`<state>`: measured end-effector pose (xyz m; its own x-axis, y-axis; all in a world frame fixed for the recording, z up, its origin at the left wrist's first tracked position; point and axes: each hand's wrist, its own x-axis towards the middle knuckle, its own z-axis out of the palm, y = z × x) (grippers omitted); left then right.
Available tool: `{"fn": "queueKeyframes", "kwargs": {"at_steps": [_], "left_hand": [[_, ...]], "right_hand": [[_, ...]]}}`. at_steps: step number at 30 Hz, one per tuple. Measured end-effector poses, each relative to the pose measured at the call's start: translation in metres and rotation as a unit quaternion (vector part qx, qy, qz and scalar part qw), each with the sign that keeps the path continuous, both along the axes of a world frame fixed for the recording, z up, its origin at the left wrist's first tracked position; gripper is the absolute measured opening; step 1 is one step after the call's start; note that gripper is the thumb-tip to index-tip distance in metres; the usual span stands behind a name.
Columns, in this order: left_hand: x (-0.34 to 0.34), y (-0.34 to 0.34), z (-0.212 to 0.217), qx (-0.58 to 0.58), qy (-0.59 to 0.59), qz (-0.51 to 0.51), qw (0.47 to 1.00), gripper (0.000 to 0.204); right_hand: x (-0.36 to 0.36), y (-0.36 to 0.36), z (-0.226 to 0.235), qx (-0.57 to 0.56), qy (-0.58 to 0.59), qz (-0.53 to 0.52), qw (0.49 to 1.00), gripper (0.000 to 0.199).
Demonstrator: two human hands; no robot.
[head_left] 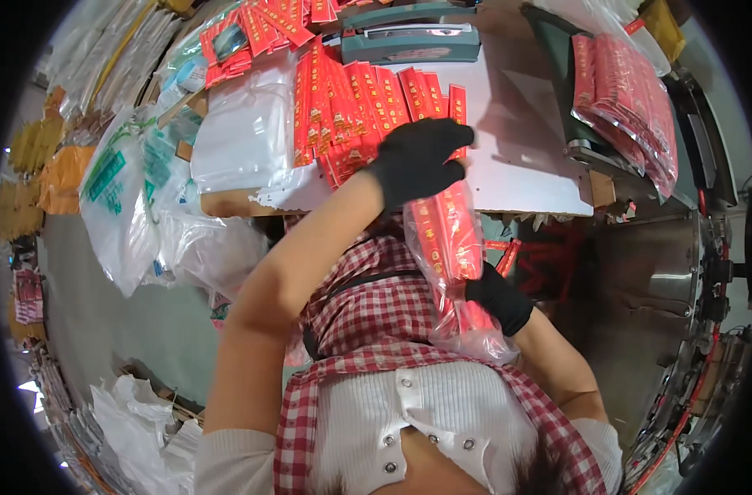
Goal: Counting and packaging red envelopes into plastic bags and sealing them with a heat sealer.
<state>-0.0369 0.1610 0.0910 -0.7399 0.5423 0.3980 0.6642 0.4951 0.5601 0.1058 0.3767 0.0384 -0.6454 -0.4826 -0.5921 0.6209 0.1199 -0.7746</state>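
My left hand (421,161), in a black fingerless glove, reaches across to the table's front edge. Its fingers curl round a narrow red packet (457,103) with gold print; the palm is hidden. Just below it, a clear plastic bag (493,345) hangs in front of my apron, filled with similar red packets (448,227). My right hand (500,301), gloved the same way, grips this bag from the side, with its fingertips partly out of sight. Beyond my left hand, many loose red packets (336,103) lie in overlapping rows on the table.
A stack of clear plastic bags (240,144) lies left of the rows. A grey-green bar-shaped device (411,43) stands behind them. On the right, bagged red packets (627,107) rest on a dark green machine (557,74). Plastic bags (129,194) hang off the table's left end.
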Motion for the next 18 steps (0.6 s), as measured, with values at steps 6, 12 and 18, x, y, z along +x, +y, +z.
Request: {"fn": "queueKeyframes", "kwargs": {"at_steps": [6, 12, 18], "left_hand": [[-0.091, 0.042, -0.081, -0.277, -0.155, -0.06, 0.946, 0.026], [-0.092, -0.067, -0.112, -0.176, 0.074, 0.055, 0.98, 0.016], [-0.047, -0.054, -0.092, 0.054, -0.088, 0.141, 0.985, 0.049]], "right_hand": [[0.024, 0.014, 0.01, -0.061, -0.032, -0.031, 0.997, 0.077], [0.055, 0.088, 0.001, -0.082, 0.034, -0.093, 0.992, 0.071], [-0.015, 0.05, -0.002, -0.1, 0.059, -0.119, 0.986, 0.058]]}}
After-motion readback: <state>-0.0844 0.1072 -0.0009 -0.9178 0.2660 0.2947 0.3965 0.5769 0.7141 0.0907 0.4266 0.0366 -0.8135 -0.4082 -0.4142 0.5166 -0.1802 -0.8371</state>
